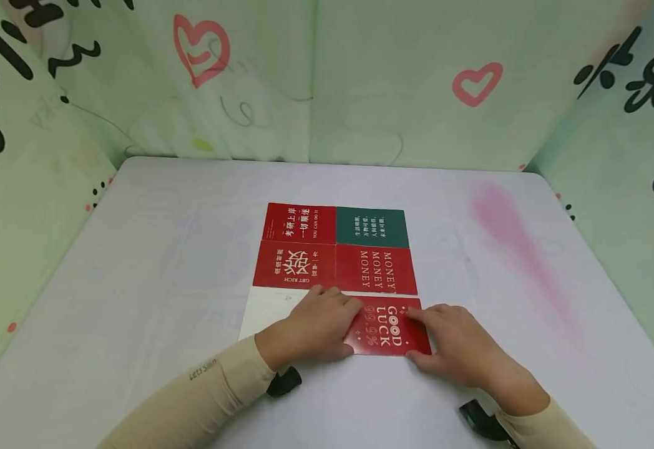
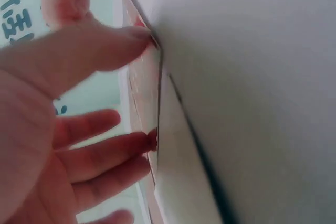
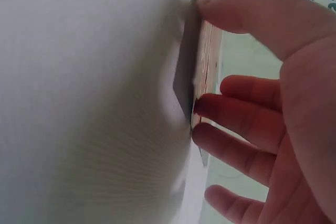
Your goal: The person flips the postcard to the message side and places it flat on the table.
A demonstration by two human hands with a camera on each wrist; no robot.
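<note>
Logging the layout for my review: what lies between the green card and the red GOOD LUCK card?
In the head view, the red MONEY card lies there, then a thin white strip bordering the GOOD LUCK card.

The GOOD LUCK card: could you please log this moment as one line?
GOOD LUCK card: face up | left hand: holding left side | right hand: holding right side | MONEY card: just beyond

1. Examined a rectangular red card [image 1: 389,325], printed "GOOD LUCK" and "99.9%", lettering turned sideways.
2. Found it held at left and right sides, printed face up.
3. Located it just nearside of the red MONEY card [image 1: 376,271].
</note>
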